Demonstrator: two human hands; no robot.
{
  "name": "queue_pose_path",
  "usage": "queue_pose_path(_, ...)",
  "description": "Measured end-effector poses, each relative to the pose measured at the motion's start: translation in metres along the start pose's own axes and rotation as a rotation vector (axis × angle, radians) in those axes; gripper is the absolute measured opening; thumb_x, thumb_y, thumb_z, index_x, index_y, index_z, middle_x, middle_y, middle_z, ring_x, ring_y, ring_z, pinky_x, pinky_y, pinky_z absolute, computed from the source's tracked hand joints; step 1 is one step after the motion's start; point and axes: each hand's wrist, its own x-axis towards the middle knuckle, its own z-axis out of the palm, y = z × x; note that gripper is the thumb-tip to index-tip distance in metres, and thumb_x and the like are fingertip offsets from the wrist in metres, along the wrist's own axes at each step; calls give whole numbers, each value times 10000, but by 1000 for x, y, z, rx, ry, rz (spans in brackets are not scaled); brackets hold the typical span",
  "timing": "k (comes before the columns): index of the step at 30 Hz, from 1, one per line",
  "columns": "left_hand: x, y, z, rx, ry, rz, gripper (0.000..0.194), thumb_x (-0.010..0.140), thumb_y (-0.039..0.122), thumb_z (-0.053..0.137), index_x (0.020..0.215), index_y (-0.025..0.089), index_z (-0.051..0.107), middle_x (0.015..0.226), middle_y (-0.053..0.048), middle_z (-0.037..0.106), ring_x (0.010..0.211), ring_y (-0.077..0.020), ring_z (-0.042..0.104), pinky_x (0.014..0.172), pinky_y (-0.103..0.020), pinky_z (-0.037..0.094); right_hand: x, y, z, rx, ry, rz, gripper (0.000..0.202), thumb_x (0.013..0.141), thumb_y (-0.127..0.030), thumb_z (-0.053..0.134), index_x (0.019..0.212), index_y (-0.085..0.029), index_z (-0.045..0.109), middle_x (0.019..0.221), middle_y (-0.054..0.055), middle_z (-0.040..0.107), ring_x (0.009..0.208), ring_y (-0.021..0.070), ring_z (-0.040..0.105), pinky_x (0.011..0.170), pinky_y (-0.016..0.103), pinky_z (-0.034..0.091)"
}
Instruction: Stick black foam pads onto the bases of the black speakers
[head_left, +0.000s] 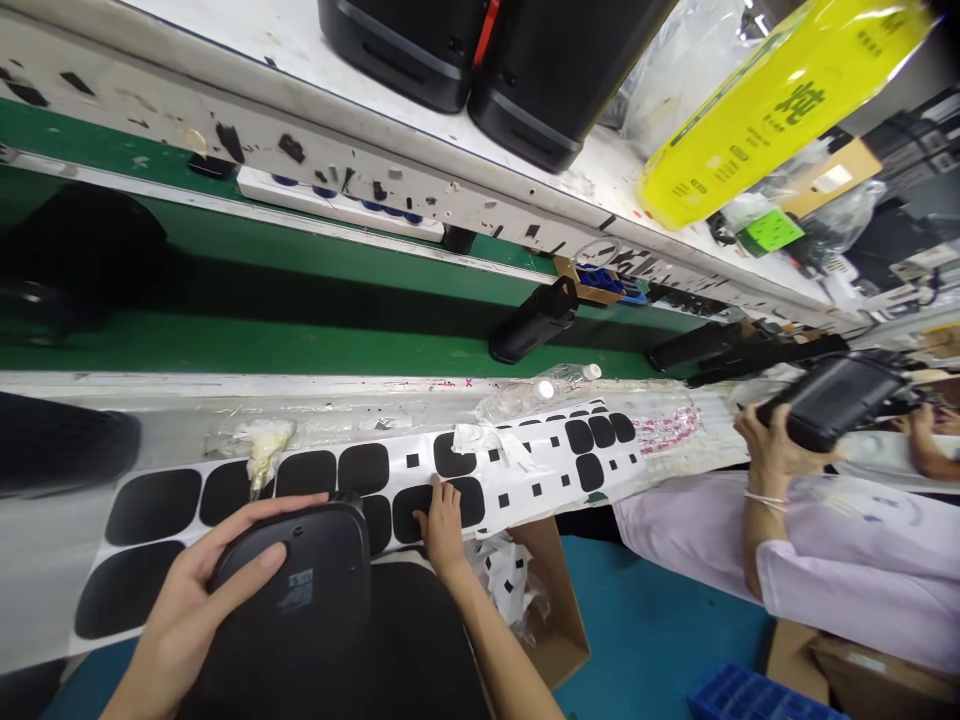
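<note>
My left hand [199, 600] grips a black plastic housing [330, 610] with rounded corners. The thumb lies on its flat end face, near a small printed label, and the fingers wrap over the top edge. My right hand [444, 530] reaches to a white backing sheet [525, 470] of black stickers. Its fingertips rest on a large rounded black sticker [471, 500], thumb and index finger apart. I cannot make out whether an edge of that sticker is lifted. Small black squares and other rounded stickers cover the sheet. Dark fabric below the housing hides part of my lap.
Clear bottles [517, 400] lie behind the sheet, near a glue-smeared brush [264, 445]. Black cylindrical units [532, 320] stand on the green conveyor [337, 330]. A cardboard box [559, 600] with scraps sits below. At right, a co-worker's hand [772, 445] holds another black unit [840, 395].
</note>
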Motion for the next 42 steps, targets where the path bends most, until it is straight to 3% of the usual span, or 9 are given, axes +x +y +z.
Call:
queue_pose_path(3,-3,1,2,-24,7,-8,442,743,537,782,1071,244,742,1225,-20,756,1046,-240,716,859,-190,581,-2,1,3,17,10,-5,401,940,-227,672,1323,-170,566,1282,110,604,1183,278,595,972,476,539)
queue_pose_path(11,-1,3,2,6,11,-11,474,718,554,789,1079,249,746,1217,-25,762,979,-253,737,817,-220,603,3,8,-7,173,8,-42,170,969,-259,643,1105,-159,656,1207,75,647,1142,242,615,1000,478,522)
queue_pose_path(20,-2,4,3,2,16,-27,475,718,543,796,1080,242,735,1204,-18,757,996,-234,718,842,-204,590,-22,29,-42,607,-305,-90,143,812,-34,644,885,-152,678,1494,123,532,1445,300,441,1125,483,425)
queue_pose_path(22,-1,3,2,-1,7,-29,476,717,544,799,1082,247,733,1208,-15,752,1009,-230,711,868,-194,579,-28,35,-55,716,-361,-36,125,787,-70,626,835,-177,671,1503,142,532,1454,308,443,1056,438,474)
queue_pose_path(26,1,2,3,-6,-1,5,451,734,528,793,1075,238,738,1210,-20,753,1066,-240,701,906,-194,563,-46,46,-77,917,-385,81,28,767,-213,659,791,-197,657,1334,137,652,1286,302,594,934,377,518)
queue_pose_path(32,-1,1,4,-53,-38,40,374,772,493,784,1040,235,750,1193,-23,762,1045,-226,711,831,-186,574,-64,58,-115,1192,-157,234,328,814,-522,712,883,-221,600,969,47,691,957,225,651,864,333,504)
queue_pose_path(36,-1,-3,4,-161,-38,59,337,816,459,731,1067,234,720,1169,-37,773,1093,-240,688,902,-230,549,-64,29,-164,1352,-30,248,407,861,-613,682,997,-263,523,803,-23,602,747,155,608,709,271,495)
queue_pose_path(39,1,-9,5,-230,2,120,283,832,460,696,1017,247,709,1162,-36,772,1173,-268,645,979,-289,506,-69,-27,-200,1478,-119,208,327,884,-497,727,1004,-285,509,722,-66,547,577,93,514,574,215,431)
queue_pose_path(42,-1,-13,5,-140,92,159,297,802,511,722,947,255,762,1198,-36,758,1282,-306,579,1091,-329,418,-76,-88,-215,1478,-267,92,257,890,-424,746,977,-263,565,769,-60,550,580,56,471,540,168,371)
